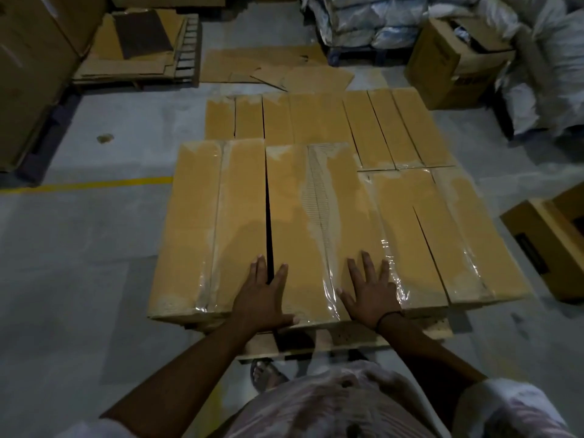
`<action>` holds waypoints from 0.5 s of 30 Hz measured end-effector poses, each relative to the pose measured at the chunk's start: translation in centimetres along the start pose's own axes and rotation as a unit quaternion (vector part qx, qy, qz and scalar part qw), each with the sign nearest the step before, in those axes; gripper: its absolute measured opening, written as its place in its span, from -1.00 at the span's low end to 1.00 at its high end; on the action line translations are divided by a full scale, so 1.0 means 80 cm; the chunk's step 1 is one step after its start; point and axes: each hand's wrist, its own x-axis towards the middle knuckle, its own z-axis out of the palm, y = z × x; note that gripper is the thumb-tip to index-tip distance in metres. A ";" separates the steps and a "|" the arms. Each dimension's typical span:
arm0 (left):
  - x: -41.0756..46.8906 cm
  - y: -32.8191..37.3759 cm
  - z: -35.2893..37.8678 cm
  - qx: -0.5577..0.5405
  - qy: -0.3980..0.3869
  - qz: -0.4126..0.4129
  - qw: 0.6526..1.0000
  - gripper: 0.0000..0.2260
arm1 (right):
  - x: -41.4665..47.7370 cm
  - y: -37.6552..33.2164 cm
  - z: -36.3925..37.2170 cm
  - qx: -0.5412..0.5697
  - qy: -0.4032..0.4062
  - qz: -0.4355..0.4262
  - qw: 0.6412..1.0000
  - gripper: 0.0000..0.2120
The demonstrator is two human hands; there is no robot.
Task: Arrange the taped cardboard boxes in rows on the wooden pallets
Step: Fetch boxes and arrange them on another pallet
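Long taped cardboard boxes lie side by side on a wooden pallet [347,338] in front of me. The near row has a left box [202,222], a middle box [319,222] with torn paper under its tape, and right boxes [442,232]. A lower far row of boxes [316,118] lies behind them. My left hand [264,298] rests flat, fingers spread, across the dark gap between the left and middle boxes. My right hand [371,289] lies flat on the middle box's near end, over the clear tape. Neither hand grips anything.
Flattened cardboard sheets [278,67] lie on the floor beyond the pallet. An open carton [455,61] and white sacks [550,74] stand at the back right, another carton [550,238] at the right. Tall boxes [31,74] fill the left. A yellow floor line [88,184] runs left.
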 end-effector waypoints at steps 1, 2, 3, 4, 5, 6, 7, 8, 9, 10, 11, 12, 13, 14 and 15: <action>0.001 0.001 0.000 -0.005 0.004 -0.006 1.000 0.19 | -0.005 0.003 0.002 -0.009 0.000 -0.011 1.000 -0.18; 0.001 0.001 0.001 -0.010 0.009 -0.015 1.000 0.20 | -0.010 0.008 0.006 -0.017 0.001 -0.024 1.000 -0.14; 0.001 0.003 0.002 -0.013 0.014 -0.024 1.000 0.21 | -0.014 0.014 0.009 -0.023 0.002 -0.038 0.999 -0.11; -0.001 0.006 0.003 -0.018 0.019 -0.035 0.999 0.22 | -0.018 0.020 0.012 -0.027 0.003 -0.053 0.998 -0.09; -0.003 0.009 0.005 -0.026 0.024 -0.045 0.998 0.22 | -0.021 0.027 0.014 -0.030 0.003 -0.068 0.997 -0.08; -0.007 0.013 0.006 -0.034 0.027 -0.053 0.998 0.20 | -0.024 0.034 0.015 -0.032 0.001 -0.084 0.996 -0.08; -0.010 0.018 0.008 -0.039 0.025 -0.060 0.997 0.19 | -0.029 0.039 0.015 -0.038 -0.004 -0.099 0.994 -0.08; -0.014 0.023 0.010 -0.041 0.018 -0.066 0.997 0.19 | -0.033 0.044 0.016 -0.046 -0.013 -0.114 0.992 -0.09; -0.018 0.028 0.014 -0.039 0.009 -0.072 0.997 0.20 | -0.037 0.048 0.018 -0.053 -0.021 -0.127 0.990 -0.10; -0.022 0.034 0.016 -0.032 0.002 -0.078 0.996 0.22 | -0.041 0.051 0.019 -0.059 -0.026 -0.138 0.988 -0.10; -0.026 0.040 0.019 -0.017 -0.002 -0.082 0.997 0.24 | -0.044 0.055 0.019 -0.068 -0.028 -0.150 0.986 -0.11; -0.030 0.047 0.023 0.006 -0.004 -0.085 0.996 0.26 | -0.048 0.059 0.019 -0.079 -0.029 -0.163 0.983 -0.13; -0.035 0.053 0.026 0.034 -0.001 -0.086 0.996 0.26 | -0.051 0.063 0.018 -0.090 -0.032 -0.174 0.980 -0.15; -0.040 0.058 0.031 0.058 0.005 -0.087 0.994 0.25 | -0.055 0.066 0.018 -0.094 -0.036 -0.184 0.978 -0.17; -0.045 0.062 0.036 0.074 0.014 -0.089 0.993 0.22 | -0.057 0.069 0.017 -0.091 -0.037 -0.191 0.977 -0.21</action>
